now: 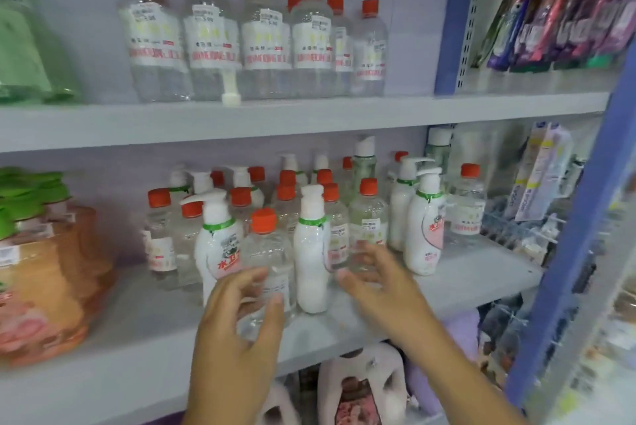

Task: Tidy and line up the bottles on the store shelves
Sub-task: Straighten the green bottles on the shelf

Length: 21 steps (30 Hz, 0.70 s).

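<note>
On the middle shelf (464, 282) a crowd of small bottles stands in loose, uneven rows. The left hand (241, 314) grips a clear bottle with an orange-red cap (266, 252) at the front of the group, its fingers (253, 278) and thumb curled round the lower body of the bottle, which stands upright near the shelf's front edge. Just to its left a white pump bottle with a green neck band (215, 239) stands touching or nearly touching it (the blur makes the gap hard to judge), and just to its right is a second white pump bottle (311, 252), also upright.

The right hand (378, 282) hovers beside that second pump bottle, its fingers (370, 249) spread and lightly bent, reaching toward a clear red-capped bottle (368, 218) behind; whether the fingertips touch it cannot be told. Farther right stand two more white pump bottles (425, 225) and another clear bottle with a red cap (468, 204).

On the upper shelf (309, 118) a row of taller clear bottles with red caps (265, 36) stands fairly evenly, with a white pump head (230, 87) lying in front of them. Peach-coloured packs (41, 273) fill the left end of the middle shelf, and hanging packets (557, 8) show at the upper right.
</note>
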Tool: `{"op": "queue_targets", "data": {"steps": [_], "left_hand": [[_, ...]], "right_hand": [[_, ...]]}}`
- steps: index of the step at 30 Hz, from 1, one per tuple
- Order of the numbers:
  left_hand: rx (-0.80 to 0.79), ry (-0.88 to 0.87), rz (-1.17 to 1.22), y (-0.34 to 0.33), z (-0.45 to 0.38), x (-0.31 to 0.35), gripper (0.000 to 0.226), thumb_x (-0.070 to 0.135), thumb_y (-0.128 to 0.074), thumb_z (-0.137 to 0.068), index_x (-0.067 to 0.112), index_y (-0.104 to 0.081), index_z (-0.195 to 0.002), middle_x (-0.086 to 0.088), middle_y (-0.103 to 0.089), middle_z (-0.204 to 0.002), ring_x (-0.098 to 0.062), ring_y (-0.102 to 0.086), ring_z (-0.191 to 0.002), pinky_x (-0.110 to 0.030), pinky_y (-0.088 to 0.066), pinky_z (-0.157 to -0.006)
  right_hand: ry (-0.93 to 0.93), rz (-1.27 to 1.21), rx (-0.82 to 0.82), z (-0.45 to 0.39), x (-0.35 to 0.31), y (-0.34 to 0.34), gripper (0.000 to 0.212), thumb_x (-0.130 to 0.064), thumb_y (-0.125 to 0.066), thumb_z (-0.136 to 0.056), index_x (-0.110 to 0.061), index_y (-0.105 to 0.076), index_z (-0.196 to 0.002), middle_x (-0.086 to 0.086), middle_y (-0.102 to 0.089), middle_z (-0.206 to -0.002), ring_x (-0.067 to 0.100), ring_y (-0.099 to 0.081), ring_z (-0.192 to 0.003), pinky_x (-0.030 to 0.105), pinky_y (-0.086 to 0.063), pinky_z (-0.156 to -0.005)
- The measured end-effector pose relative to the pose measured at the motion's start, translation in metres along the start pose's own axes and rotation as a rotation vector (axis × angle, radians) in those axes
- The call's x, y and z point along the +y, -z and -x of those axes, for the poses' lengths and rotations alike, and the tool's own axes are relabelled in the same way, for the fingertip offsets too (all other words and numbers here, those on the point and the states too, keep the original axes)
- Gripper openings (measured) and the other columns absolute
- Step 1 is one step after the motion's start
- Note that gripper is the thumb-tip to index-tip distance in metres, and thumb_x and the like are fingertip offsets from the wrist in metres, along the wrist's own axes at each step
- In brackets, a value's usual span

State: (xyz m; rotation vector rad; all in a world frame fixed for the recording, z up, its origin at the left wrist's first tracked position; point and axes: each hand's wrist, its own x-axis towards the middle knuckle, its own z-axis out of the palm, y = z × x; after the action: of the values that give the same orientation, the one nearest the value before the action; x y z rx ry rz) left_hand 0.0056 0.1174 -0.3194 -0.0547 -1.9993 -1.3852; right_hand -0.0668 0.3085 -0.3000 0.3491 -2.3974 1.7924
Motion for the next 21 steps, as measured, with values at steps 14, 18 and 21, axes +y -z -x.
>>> {"op": "queue_targets", "data": {"steps": [14, 18, 21], "left_hand": [[-0.15, -0.118, -0.104, -0.139, -0.066, 0.056, 0.058, 0.029, -0.068, -0.094, 0.028, -0.044, -0.147, 0.023, -0.045, -0.139, 0.011, -0.04, -0.129, -0.004, -0.026, -0.102], [-0.242, 0.084, -0.214, -0.181, -0.113, 0.068, 0.083, 0.04, -0.067, -0.094, 0.027, -0.019, -0.16, -0.001, -0.037, -0.158, -0.023, -0.039, -0.143, -0.033, -0.037, -0.111], [-0.278, 0.193, -0.479, -0.204, -0.133, 0.07, 0.072, 0.039, -0.06, -0.098, 0.024, -0.022, -0.157, -0.009, -0.049, -0.146, -0.032, -0.055, -0.129, -0.045, -0.051, -0.1]], "right_hand": [[0.052, 0.121, -0.143, -0.008, 0.026, 0.004, 0.025, 0.004, -0.053, -0.098, -0.018, -0.064, -0.093, -0.016, -0.056, -0.08, -0.001, -0.058, -0.078, 0.017, -0.042, -0.081], [0.211, 0.13, 0.491, -0.023, 0.027, 0.072, 0.015, -0.014, -0.07, -0.093, -0.025, -0.07, -0.103, -0.012, -0.064, -0.101, 0.005, -0.066, -0.088, 0.008, -0.046, -0.073], [0.074, 0.18, 0.476, -0.053, 0.035, 0.102, 0.049, -0.035, -0.078, -0.085, -0.026, -0.058, -0.128, -0.009, -0.053, -0.12, 0.006, -0.059, -0.105, 0.018, -0.046, -0.09]]}}
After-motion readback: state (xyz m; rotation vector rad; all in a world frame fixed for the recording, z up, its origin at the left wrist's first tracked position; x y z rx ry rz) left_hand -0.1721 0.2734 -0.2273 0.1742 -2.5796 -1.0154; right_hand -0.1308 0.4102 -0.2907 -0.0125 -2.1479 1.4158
